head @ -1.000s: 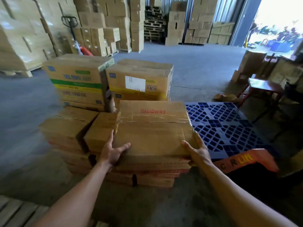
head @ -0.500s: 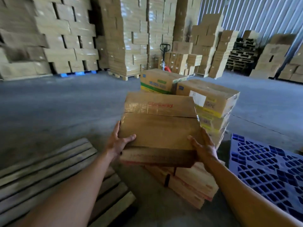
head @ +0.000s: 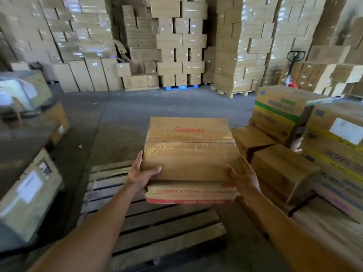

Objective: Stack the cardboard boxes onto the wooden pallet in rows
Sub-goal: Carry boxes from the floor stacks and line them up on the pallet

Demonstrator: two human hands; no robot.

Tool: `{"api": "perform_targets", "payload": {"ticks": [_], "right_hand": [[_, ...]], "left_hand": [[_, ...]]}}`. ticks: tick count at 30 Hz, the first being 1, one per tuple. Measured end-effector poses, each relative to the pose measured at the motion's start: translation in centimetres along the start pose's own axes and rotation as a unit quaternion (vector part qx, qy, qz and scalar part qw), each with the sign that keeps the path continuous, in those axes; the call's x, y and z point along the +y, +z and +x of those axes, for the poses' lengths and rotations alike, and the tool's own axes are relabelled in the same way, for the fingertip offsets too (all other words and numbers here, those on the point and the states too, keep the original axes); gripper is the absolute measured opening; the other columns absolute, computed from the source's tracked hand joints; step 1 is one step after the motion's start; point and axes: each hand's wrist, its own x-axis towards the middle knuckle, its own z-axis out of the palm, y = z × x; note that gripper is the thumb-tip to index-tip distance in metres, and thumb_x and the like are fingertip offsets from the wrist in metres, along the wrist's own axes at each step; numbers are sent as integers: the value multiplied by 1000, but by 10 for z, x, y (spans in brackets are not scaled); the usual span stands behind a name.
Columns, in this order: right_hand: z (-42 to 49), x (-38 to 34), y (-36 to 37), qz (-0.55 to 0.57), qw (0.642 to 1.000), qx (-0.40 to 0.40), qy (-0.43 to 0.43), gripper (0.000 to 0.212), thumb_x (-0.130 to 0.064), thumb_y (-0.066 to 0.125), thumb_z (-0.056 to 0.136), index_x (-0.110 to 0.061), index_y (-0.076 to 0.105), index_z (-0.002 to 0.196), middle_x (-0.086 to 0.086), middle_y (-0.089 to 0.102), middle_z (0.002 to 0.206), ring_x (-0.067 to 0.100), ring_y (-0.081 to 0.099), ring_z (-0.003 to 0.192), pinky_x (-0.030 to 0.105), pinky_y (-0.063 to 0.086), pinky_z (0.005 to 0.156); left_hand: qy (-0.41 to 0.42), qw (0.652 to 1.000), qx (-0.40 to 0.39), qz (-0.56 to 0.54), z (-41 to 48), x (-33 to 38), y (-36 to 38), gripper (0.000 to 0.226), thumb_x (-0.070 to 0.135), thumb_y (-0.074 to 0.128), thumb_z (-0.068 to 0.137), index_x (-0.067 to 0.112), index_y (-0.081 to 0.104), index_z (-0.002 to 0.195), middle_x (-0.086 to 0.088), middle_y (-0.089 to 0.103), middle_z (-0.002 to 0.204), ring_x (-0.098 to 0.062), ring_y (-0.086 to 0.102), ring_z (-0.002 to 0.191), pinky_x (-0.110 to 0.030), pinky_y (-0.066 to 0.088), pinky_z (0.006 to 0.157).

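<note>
1. The cardboard box (head: 188,150), printed "Glodway" in red on its taped top, is held in the air over the far part of the wooden pallet (head: 157,232).
2. The left grip (head: 140,176) grasps the box's near-left corner, thumb over the top edge and fingers up the left side.
3. The right grip (head: 242,176) grasps the near-right corner, thumb on the top and fingers spread along the right side.
4. The pallet's slats show below and nearer than the box; its right edge lies near a low pile of boxes (head: 282,171).
5. Behind that pile stand banded printed boxes (head: 279,112), stacked higher.
6. To the left of the pallet sit blurred labelled crates (head: 29,193), with a strip of floor between.
7. Beyond the pallet's far edge, grey floor (head: 157,107) stretches to tall stacks (head: 180,42) at the back.
</note>
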Motion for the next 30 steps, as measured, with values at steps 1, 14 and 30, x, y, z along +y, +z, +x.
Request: {"api": "perform_targets", "payload": {"ticks": [1,14,30], "right_hand": [[1,-6,18,-1,1000,-11,-7,84,-57,71,83,-45,27,153,1,52,143,26,64,109,53,56,93],[12,-39,287,-39,996,-82,-13,65,-64,65,84,-50,37,141,-2,61,129,30,63,113,61,54,92],[249,39,626,-8,979,-174,103,49,-74,77,62,-80,45,98,-23,61,111,20,63,109,57,58,86]], "left_hand": [[-4,1000,7,-12,3,-3,-17,106,25,85,77,46,17,156,-1,44,147,-32,51,126,-60,53,91],[-49,995,90,-4,96,-60,-236,104,28,86,76,51,20,153,-4,36,155,-36,45,134,-66,51,92],[-177,978,105,-34,439,-223,-356,96,25,86,75,35,30,152,-3,54,134,-29,58,116,-57,56,89]]}}
